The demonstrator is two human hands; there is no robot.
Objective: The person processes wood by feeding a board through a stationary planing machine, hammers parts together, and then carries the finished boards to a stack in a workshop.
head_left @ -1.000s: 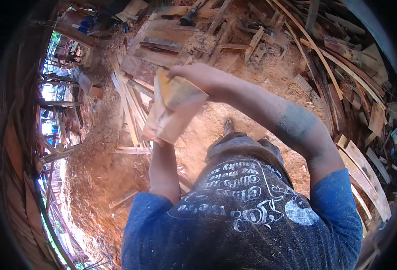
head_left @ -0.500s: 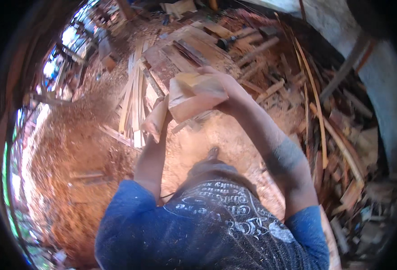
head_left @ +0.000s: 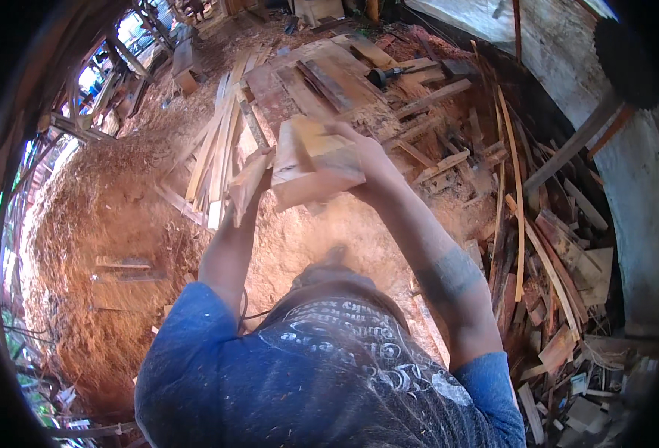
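My right hand (head_left: 368, 160) is wrapped round the far right side of a thick pale wooden block (head_left: 316, 183), held up in front of me at chest height. The block's upper face is two-toned, part yellowish and part light brown. Just left of it, my left hand (head_left: 260, 158) grips a smaller, narrow wood piece (head_left: 247, 184), which stands tilted. This piece is very close to the block's left side; whether the two touch, I cannot tell. Most of my left fingers are hidden behind the wood.
Long thin wood strips (head_left: 217, 164) lie beyond my left hand. Boards (head_left: 299, 86) cover a low surface ahead, with a dark power tool (head_left: 380, 77) at its right. Sawdust (head_left: 105, 224) is heaped at left. Offcuts (head_left: 561, 299) and upright poles crowd the right.
Both hands, still holding their wood pieces, appear slightly further left in view. The surroundings have shifted too, as my head has moved. Neither piece has been let go.
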